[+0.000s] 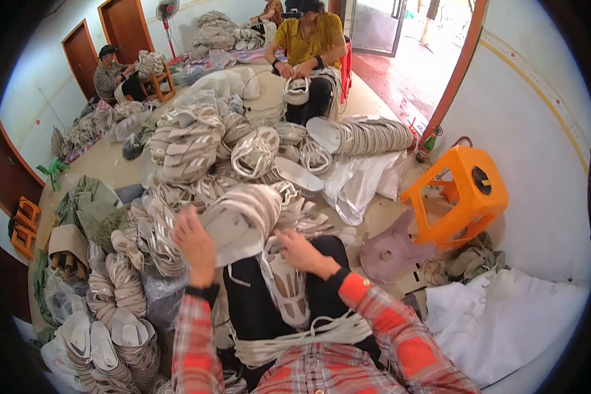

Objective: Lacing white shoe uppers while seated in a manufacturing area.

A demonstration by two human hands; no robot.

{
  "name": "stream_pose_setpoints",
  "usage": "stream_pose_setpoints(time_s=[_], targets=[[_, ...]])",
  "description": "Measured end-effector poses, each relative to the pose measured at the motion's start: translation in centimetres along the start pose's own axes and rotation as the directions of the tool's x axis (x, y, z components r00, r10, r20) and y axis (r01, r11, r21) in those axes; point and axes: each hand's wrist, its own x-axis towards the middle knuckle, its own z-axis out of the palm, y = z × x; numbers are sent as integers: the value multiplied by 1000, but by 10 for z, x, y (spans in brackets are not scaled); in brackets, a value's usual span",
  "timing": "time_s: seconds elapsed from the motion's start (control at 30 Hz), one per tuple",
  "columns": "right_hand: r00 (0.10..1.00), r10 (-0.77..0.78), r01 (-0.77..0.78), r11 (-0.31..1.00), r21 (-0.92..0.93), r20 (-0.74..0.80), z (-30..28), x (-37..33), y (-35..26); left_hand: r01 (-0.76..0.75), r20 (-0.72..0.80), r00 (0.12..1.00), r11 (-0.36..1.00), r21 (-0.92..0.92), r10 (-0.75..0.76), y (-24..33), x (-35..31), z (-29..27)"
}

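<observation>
A beige and brown shoe upper [284,289] lies lengthwise over my dark-trousered lap. Its top edge is between the fingers of my right hand [302,251], which is closed on it. My left hand [195,238] is raised, slightly blurred, with its fingers apart. It is beside a tilted stack of nested shoe uppers [246,213]; whether it touches the stack I cannot tell. A pale lace end hangs by my left thigh. Across my lap, near my waist, lies a bundle of cream shoelaces [302,338].
Heaps of shoe uppers [184,141] spread ahead and to the left. An orange stool [463,190] stands right, near a mauve plastic piece [391,249] and white sheeting [499,322]. Ahead sits a person in a yellow top [312,39], holding an upper; others sit farther back.
</observation>
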Motion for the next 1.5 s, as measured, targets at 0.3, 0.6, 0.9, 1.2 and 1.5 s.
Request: stream_pose_setpoints(time_s=[0.3, 0.6, 0.9, 1.2, 1.5], targets=[[976, -119, 156, 966, -206, 181, -27, -20, -26, 439, 705, 564, 566, -697, 430, 58, -68, -6], [985, -156, 171, 954, -248, 79, 14, 1, -35, 498, 804, 587, 739, -454, 98, 74, -97, -42], [999, -36, 39, 976, -215, 21, 40, 8, -23, 340, 534, 845, 811, -476, -41, 119, -140, -51], [945, -188, 262, 925, -276, 270, -42, -21, -20, 90, 680, 480, 740, -666, 554, 77, -58, 16], [847, -281, 238, 959, 151, 452, -62, -26, -7, 665, 678, 326, 350, -660, 658, 58, -57, 28]])
